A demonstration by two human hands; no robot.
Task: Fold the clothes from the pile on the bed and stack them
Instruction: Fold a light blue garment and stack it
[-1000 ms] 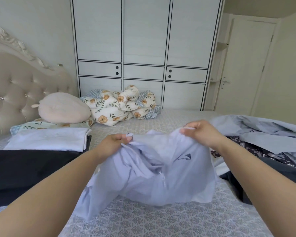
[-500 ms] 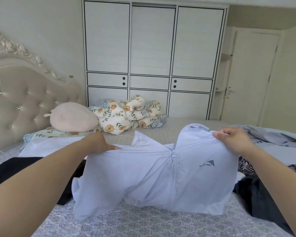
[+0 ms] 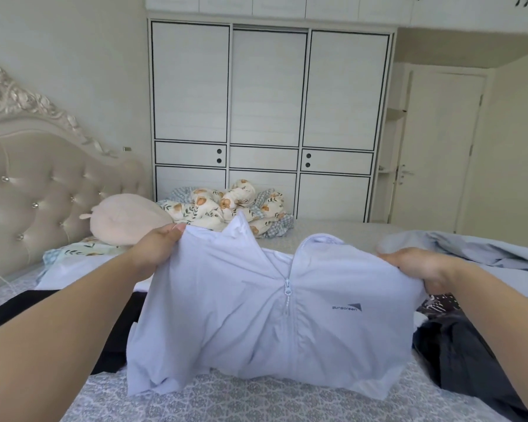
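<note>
Still early I'd say: left hand [image 3: 157, 249] and right hand [image 3: 421, 266] each grip a shoulder of the pale lavender zip-up jacket [image 3: 269, 324] held unfolded over the grey patterned bedspread [image 3: 226, 400], 2 folded pieces [image 3: 83, 269] sit left, the rumpled clothes pile [image 3: 476, 254] waits right.

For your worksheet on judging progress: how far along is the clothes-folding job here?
Done: a white folded garment lies on a black one at the left. In hand: the left hand and right hand hold a pale zip-up jacket up by its shoulders, unfolded. Left: the heap of unfolded clothes at the right.
</note>
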